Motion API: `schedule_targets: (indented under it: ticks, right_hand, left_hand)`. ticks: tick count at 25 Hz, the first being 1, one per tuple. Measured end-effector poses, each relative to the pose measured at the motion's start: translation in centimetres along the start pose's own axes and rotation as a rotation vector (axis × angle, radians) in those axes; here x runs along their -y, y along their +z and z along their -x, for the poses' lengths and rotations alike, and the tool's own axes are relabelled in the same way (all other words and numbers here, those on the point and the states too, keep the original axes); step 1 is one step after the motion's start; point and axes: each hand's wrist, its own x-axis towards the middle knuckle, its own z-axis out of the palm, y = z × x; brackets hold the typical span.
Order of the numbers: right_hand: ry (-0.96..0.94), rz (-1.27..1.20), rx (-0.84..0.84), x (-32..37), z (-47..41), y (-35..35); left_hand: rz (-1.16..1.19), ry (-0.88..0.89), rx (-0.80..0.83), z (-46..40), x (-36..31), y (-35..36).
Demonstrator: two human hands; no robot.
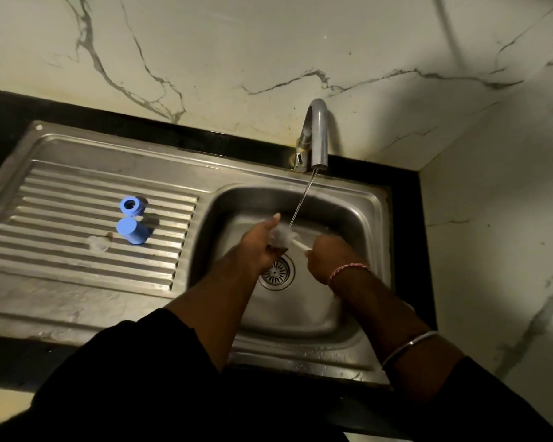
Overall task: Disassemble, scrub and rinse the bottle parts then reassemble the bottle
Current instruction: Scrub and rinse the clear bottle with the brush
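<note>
Over the stainless steel sink basin (358, 218) at the centre of the frame, both hands are working under a thin stream of water (302, 199) that is running down from the curved grey metal tap (318, 135). Nothing but the round slotted drain strainer (276, 272) is showing on the basin floor.

The left hand (259, 247) is curling its fingers round a small clear, blurred bottle part (280, 236), with one finger sticking straight up toward the stream. The right hand (329, 253) is gripping the white handle of a bottle brush (300, 245), its fingers folded round it; the brush end is pointing into the clear part, though blur is hiding exactly how deep it is sitting. A pink thread band (348, 269) is circling the right wrist, and a silver bangle (409, 344) is sitting further down that forearm.

On the ribbed steel draining board (61, 199) at the left of the frame, a light blue plastic ring collar (132, 206) is lying with its hole facing up, and just below it a light blue cylindrical cap (131, 231) is standing, the two nearly touching. A small clear teat-like piece (99, 243) is resting just left of the cap, too faint to make out well.

White marble-patterned wall (237, 43) is filling the upper frame, and black sleeves are covering the bottom edge.
</note>
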Motion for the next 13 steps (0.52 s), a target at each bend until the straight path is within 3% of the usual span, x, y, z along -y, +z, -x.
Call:
schedule_targets:
  ticks: [3,5,9,13]
  right_hand:
    - [-0.102,0.054,-0.018,0.7,1.4,1.1]
    - [-0.073,0.038,0.036,0.1,1.2,0.7]
    - [-0.093,0.086,-0.044,0.6,1.5,0.3]
    - [-0.074,0.071,-0.007,0.2,1.5,0.2]
  left_hand:
    - [0.021,-0.028,-0.017,0.4,0.6,0.0]
    - [0.027,-0.011,-0.021,-0.1,0.6,-0.7]
    - [0.032,-0.014,-0.030,0.3,0.9,-0.2]
    - [-0.069,0.009,-0.045,-0.5,-0.1,0.0]
